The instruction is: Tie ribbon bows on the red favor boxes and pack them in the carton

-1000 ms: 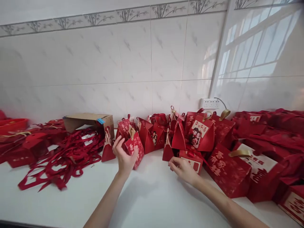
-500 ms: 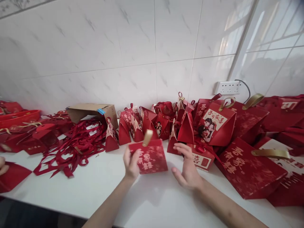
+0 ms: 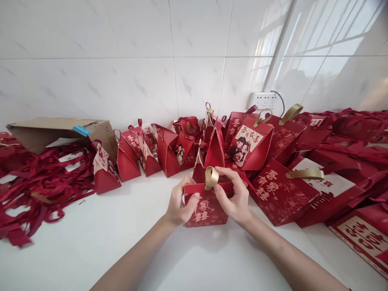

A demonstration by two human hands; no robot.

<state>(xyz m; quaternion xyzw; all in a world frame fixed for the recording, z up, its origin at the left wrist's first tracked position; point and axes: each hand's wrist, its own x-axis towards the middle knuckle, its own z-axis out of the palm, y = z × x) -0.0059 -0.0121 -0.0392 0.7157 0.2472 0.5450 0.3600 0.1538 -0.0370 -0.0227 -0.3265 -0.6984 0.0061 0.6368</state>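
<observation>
Close in front of me, a red gift box with pale Chinese characters is held at the near part of the table. My left hand grips its left side, thumb on the front face. At the top edge on the right, my right hand has its fingers closed around the box's rim, beside the gold ribbon loop and touching it. The fingertips behind the box are hidden. Directly behind stand several small red boxes with ribbon loops.
Left lies a heap of dark red ribbons before a cardboard box. Larger red gift boxes crowd the right side of the white table. A power strip is against the tiled wall.
My right hand has come in from the right and now touches the box and its gold loop. The view has turned right; the other person's hand at the left edge is out of sight.
</observation>
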